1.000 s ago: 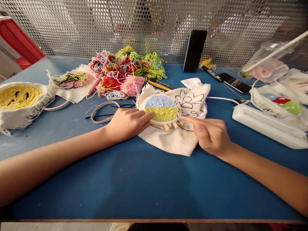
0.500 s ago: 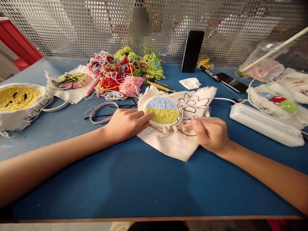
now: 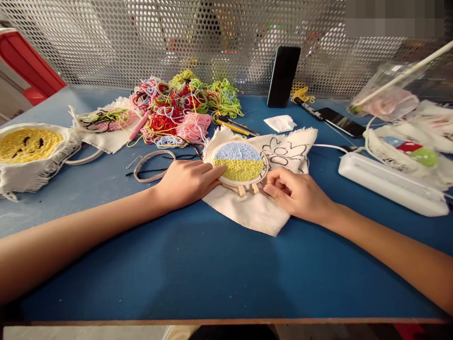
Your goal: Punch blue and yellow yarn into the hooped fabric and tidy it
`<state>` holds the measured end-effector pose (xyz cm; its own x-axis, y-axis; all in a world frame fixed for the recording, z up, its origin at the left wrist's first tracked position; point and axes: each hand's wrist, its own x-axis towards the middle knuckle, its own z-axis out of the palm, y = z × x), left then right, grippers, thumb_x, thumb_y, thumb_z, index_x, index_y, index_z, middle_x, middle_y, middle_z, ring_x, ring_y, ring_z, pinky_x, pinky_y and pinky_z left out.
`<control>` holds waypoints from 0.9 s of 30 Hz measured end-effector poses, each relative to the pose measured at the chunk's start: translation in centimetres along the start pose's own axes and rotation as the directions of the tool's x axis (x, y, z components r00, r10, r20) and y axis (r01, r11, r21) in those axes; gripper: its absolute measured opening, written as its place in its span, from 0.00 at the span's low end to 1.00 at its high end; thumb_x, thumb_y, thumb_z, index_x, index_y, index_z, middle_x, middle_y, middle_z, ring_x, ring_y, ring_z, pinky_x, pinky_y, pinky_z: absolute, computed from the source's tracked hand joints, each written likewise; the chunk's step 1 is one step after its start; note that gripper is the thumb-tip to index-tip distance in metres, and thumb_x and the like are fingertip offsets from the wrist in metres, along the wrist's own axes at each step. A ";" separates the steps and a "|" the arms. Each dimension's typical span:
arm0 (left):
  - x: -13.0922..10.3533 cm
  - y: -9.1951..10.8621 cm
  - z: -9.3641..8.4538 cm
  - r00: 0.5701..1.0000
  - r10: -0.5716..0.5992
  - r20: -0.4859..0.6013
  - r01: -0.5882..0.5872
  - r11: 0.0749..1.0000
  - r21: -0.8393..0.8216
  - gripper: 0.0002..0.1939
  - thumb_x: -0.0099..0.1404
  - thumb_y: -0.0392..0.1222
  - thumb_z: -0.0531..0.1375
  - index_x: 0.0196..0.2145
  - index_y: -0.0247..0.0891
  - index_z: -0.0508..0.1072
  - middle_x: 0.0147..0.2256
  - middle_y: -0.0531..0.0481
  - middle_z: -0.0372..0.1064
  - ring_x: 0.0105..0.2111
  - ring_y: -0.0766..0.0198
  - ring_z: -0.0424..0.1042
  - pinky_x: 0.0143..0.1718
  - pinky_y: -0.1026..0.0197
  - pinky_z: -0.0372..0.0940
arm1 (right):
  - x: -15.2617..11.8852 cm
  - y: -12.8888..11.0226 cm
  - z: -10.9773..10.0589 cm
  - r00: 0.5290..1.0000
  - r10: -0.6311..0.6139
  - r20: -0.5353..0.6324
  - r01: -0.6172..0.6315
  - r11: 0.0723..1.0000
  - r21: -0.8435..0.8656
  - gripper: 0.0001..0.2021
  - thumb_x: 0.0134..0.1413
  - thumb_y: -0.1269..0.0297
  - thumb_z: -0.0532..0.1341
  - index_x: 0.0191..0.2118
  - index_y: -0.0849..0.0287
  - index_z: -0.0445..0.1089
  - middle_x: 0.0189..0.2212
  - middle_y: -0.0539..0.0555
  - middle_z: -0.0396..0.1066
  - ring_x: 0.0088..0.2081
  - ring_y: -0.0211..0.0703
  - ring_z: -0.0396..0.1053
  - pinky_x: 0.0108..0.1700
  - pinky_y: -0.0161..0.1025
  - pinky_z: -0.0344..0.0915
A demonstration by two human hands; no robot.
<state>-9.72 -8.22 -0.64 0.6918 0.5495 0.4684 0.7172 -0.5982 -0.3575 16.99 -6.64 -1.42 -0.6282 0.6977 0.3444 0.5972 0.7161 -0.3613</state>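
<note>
A round wooden embroidery hoop [image 3: 268, 174] lies on the table, stretched with white cloth [image 3: 247, 211] that bears light-blue yarn above and yellow yarn below. Black outlines are drawn on the cloth to its right. My left hand [image 3: 191, 183] grips the hoop's left edge, fingertips resting on the yellow yarn. At the lower right of the hoop, beside its two wooden clamp blocks [image 3: 248, 189], my right hand [image 3: 297, 191] is closed in a pinch around the screw end, which the fingers cover.
Behind the hoop lie a tangled yarn pile [image 3: 184, 106], a yellow cutter [image 3: 235, 126] and an upright phone [image 3: 283, 76]. A loose hoop [image 3: 137, 170] and a smiley piece [image 3: 30, 144] sit left. A white device [image 3: 392, 184] and a flat phone [image 3: 341, 122] are right.
My right hand has shifted slightly left and its fingers have curled at the screw end, which they now hide. My left hand and the hoop have stayed in place.
</note>
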 end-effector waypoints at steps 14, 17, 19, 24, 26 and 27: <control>-0.1 0.0 0.0 1.000 -0.011 0.018 0.011 1.000 0.010 0.14 0.66 0.44 0.50 0.44 0.40 0.71 0.21 0.54 0.67 0.21 0.70 0.67 0.18 0.66 0.52 | 0.0 0.2 -0.1 0.999 -0.030 0.029 0.032 0.997 -0.070 0.04 0.54 0.64 0.55 0.33 0.58 0.60 0.18 0.45 0.62 0.19 0.32 0.60 0.22 0.31 0.53; -0.1 0.0 0.0 1.000 -0.013 0.023 0.012 1.000 0.009 0.14 0.66 0.44 0.50 0.44 0.40 0.71 0.21 0.54 0.67 0.21 0.71 0.67 0.18 0.66 0.52 | 0.0 0.2 -0.1 0.999 0.011 -0.042 -0.014 0.997 -0.080 0.12 0.51 0.58 0.57 0.39 0.59 0.59 0.20 0.45 0.61 0.19 0.32 0.61 0.22 0.31 0.54; -0.1 0.0 0.0 1.000 -0.007 0.009 0.007 1.000 0.006 0.14 0.65 0.44 0.50 0.44 0.40 0.71 0.21 0.54 0.67 0.21 0.70 0.67 0.18 0.66 0.51 | 0.0 0.3 0.0 0.997 -0.014 -0.070 0.003 0.989 -0.147 0.11 0.53 0.56 0.57 0.37 0.58 0.61 0.20 0.46 0.63 0.20 0.33 0.62 0.22 0.31 0.54; 0.0 0.0 0.0 1.000 0.002 -0.008 -0.002 1.000 0.003 0.14 0.65 0.43 0.51 0.44 0.39 0.71 0.21 0.55 0.67 0.21 0.70 0.67 0.18 0.65 0.52 | 0.0 0.4 0.2 0.994 -0.110 -0.028 0.102 0.975 -0.200 0.07 0.57 0.61 0.54 0.30 0.58 0.61 0.20 0.47 0.67 0.20 0.33 0.65 0.22 0.32 0.54; 0.0 0.1 0.0 1.000 -0.004 -0.002 0.004 1.000 0.007 0.14 0.65 0.44 0.51 0.44 0.39 0.71 0.21 0.55 0.68 0.21 0.70 0.67 0.18 0.66 0.52 | 0.0 0.5 0.2 0.994 -0.092 -0.054 0.084 0.987 -0.139 0.08 0.55 0.59 0.56 0.34 0.58 0.59 0.21 0.46 0.66 0.20 0.33 0.64 0.21 0.31 0.54; -0.1 0.1 0.0 1.000 -0.007 0.004 0.007 1.000 0.010 0.14 0.65 0.44 0.50 0.44 0.39 0.71 0.21 0.55 0.68 0.21 0.70 0.67 0.18 0.66 0.52 | 0.0 0.5 0.1 0.994 -0.084 -0.065 0.076 0.991 -0.113 0.11 0.54 0.56 0.56 0.36 0.58 0.58 0.21 0.46 0.66 0.20 0.33 0.64 0.20 0.30 0.54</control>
<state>-9.72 -8.31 -0.65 0.6870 0.5562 0.4676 0.7229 -0.5886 -0.3619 17.17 -6.29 -1.68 -0.6421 0.6350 0.4295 0.6003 0.7649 -0.2335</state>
